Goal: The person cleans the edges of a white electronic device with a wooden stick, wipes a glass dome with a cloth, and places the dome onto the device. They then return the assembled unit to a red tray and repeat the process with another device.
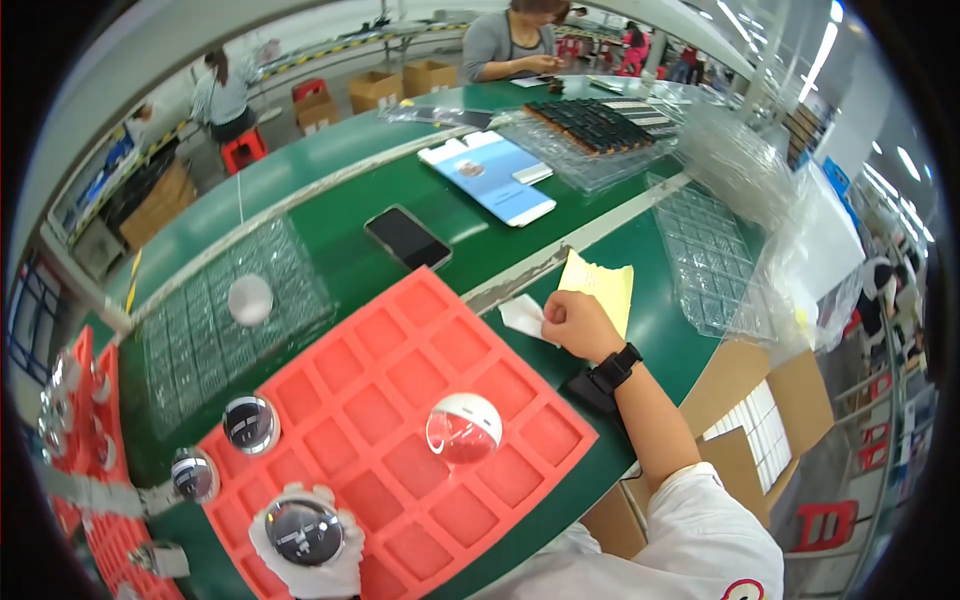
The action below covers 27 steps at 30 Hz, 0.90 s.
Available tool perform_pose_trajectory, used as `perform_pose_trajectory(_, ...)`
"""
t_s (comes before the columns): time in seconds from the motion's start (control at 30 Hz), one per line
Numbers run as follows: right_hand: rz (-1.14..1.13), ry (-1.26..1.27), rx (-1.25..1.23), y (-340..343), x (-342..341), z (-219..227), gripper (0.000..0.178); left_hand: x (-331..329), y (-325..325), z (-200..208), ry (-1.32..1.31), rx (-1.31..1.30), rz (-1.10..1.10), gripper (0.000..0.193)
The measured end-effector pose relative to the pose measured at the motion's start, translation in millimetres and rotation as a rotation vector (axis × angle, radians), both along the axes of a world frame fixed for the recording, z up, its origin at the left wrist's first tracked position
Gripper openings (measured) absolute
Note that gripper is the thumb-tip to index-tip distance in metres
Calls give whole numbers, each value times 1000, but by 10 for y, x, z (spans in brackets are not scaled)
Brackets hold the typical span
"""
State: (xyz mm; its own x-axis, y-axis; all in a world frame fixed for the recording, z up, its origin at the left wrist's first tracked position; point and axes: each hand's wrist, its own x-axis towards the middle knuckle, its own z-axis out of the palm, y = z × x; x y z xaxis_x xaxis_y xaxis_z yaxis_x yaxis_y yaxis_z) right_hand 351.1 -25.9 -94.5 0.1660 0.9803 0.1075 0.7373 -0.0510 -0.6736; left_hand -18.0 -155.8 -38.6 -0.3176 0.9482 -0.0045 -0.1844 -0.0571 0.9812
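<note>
My left hand (262, 548), in a white glove, is closed around a glossy dark dome (305, 531) at the near left edge of a red foam tray (522, 362) with square pockets. Bare and wearing a black wristband, my right hand (578, 325) pinches a crumpled white wipe or paper (524, 317) beyond the tray. Just behind it lies a creased yellow sheet (602, 285). On the tray rests a clear dome with a white rim (464, 428). Two dark domes, one in the tray (250, 424) and another at its edge (195, 474), are to the left.
A black phone (408, 238) and blue-white box (487, 178) lie on the green table. Clear plastic trays flank them; a white round part (250, 300) sits on the left one. An open carton (760, 430) stands at right. Across the table, another person (510, 45) works.
</note>
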Motion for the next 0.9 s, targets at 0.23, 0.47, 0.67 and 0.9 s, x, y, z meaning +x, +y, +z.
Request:
perform_pose_trajectory(0.23,58,241,39,-18,106,-10,25,-265,0,93,169,-187,-90,41)
perform_pose_trajectory(0.47,89,174,20,4,125,25,30,-270,79,198,-388,-339,-36,31)
perform_pose_trajectory(0.67,53,150,59,-1,133,47,25,-285,123,215,-455,-361,-66,28)
perform_pose_trajectory(0.9,12,124,0,-53,22,105,17,-394,95,-35,-575,-253,-204,33)
